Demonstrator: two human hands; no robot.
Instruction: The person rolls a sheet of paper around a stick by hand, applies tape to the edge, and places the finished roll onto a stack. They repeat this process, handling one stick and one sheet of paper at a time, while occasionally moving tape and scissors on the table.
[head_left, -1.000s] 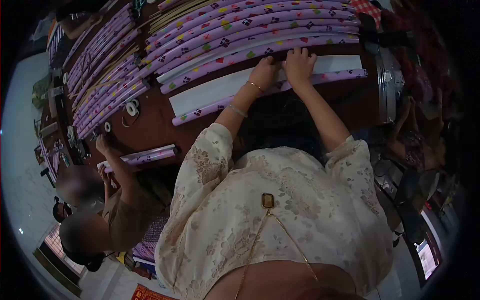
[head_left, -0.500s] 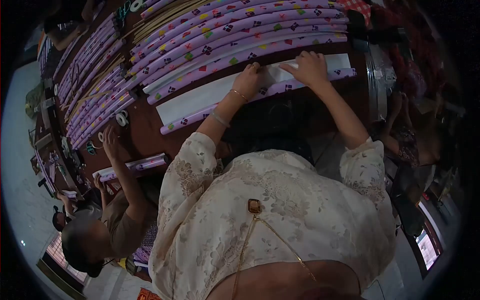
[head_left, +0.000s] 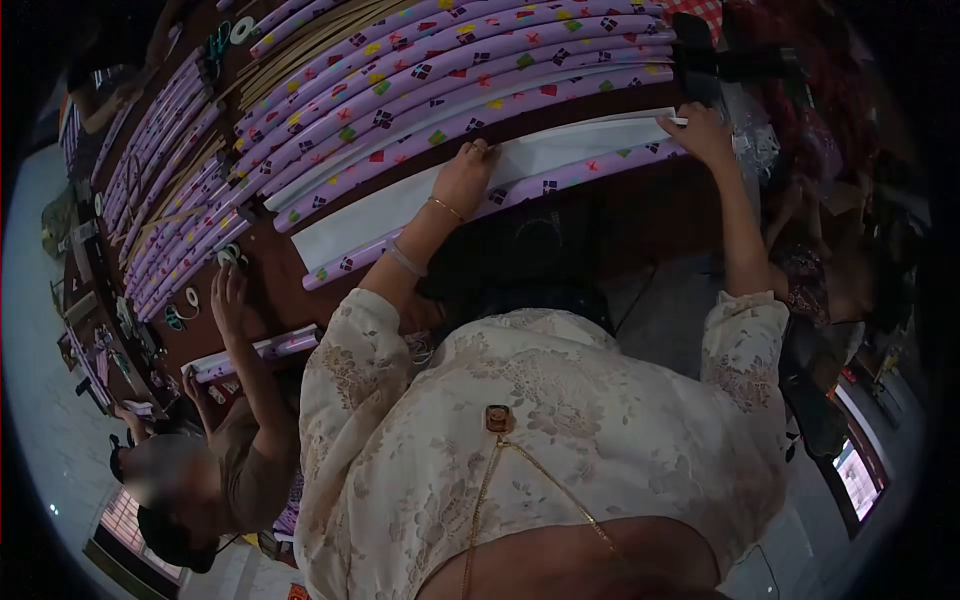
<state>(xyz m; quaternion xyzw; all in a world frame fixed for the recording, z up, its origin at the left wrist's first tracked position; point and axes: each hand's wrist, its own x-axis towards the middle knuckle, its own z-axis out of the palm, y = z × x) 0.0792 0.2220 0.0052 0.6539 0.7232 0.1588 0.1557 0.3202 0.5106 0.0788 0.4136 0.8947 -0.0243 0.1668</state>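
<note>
A partly unrolled sheet of purple patterned paper point(head_left: 370, 210) lies on the dark table, its white side up and its rolled part point(head_left: 550, 187) nearest me. My left hand point(head_left: 466, 178) is closed at the sheet's far edge near the middle; what its fingers hold, if anything, is too small to name. At the right end, my right hand point(head_left: 703, 134) pinches the white edge of the sheet between thumb and fingers.
Many purple rolls point(head_left: 450, 75) lie beyond the sheet, with more stacked at the left point(head_left: 165, 160). A co-worker's hand point(head_left: 229, 292) is near tape rolls and another purple roll point(head_left: 258, 351). A second person is at the right.
My right hand has moved right along the sheet to its end and closed on the edge. My left hand has shifted slightly left in view, as have the rolls.
</note>
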